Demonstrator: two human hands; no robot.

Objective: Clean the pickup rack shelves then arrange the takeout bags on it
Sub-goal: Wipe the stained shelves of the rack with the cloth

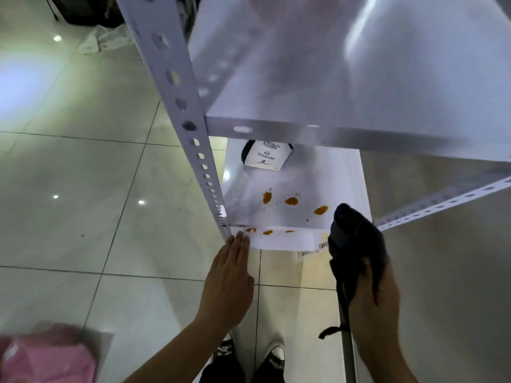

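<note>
I look down through a white metal rack. Its upper shelf [345,78] fills the top of the view. The lower shelf [340,183] carries several orange sauce blotches [291,201], some on its front lip. My left hand [229,277] lies flat, fingertips touching the lip's left corner beside the perforated post [190,128]. My right hand [373,302] grips a dark cloth [356,244] held just off the shelf's front right corner. A white paper takeout bag [266,156] with dark handles sits at the back of the lower shelf, partly hidden by the upper shelf.
A pink plastic bag [47,355] lies at the bottom left on the glossy tiled floor [83,175]. A crumpled white sheet [102,40] and dark items lie at the far top left. My shoes [273,352] stand right below the shelf front.
</note>
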